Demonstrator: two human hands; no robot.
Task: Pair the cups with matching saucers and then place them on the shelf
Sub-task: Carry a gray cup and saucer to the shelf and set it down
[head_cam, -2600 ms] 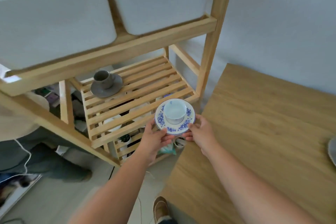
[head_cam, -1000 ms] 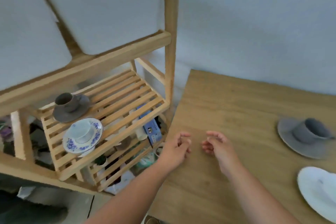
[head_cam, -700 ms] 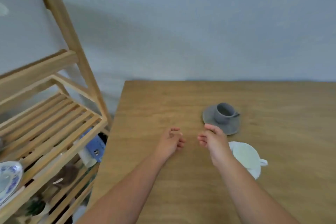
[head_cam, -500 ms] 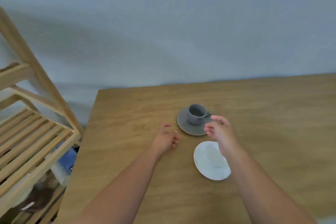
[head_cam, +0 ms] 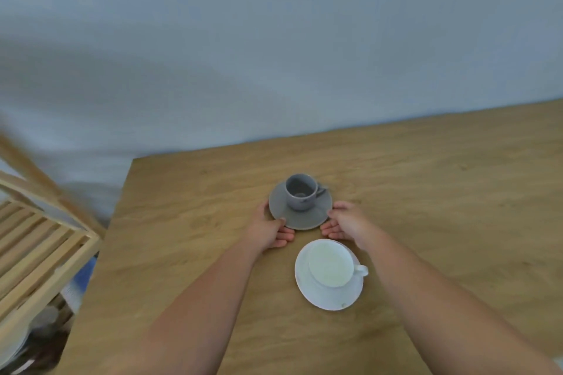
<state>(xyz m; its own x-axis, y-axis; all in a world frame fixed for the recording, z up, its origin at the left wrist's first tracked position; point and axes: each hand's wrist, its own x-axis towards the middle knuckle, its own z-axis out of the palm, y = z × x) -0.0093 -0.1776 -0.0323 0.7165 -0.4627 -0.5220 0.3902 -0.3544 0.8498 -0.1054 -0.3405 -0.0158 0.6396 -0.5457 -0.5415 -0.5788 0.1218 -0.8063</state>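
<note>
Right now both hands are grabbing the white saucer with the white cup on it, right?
Not quite. In the head view both hands, left and right, are at the edges of the grey saucer with the grey cup. The white cup sits untouched, nearer.

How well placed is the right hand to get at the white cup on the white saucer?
Probably yes. The right hand sits at the rim of the grey ceramic saucer, just beyond the white cup on its white saucer. Nothing lies between them on the wooden table; the cup's handle points to the right.
</note>
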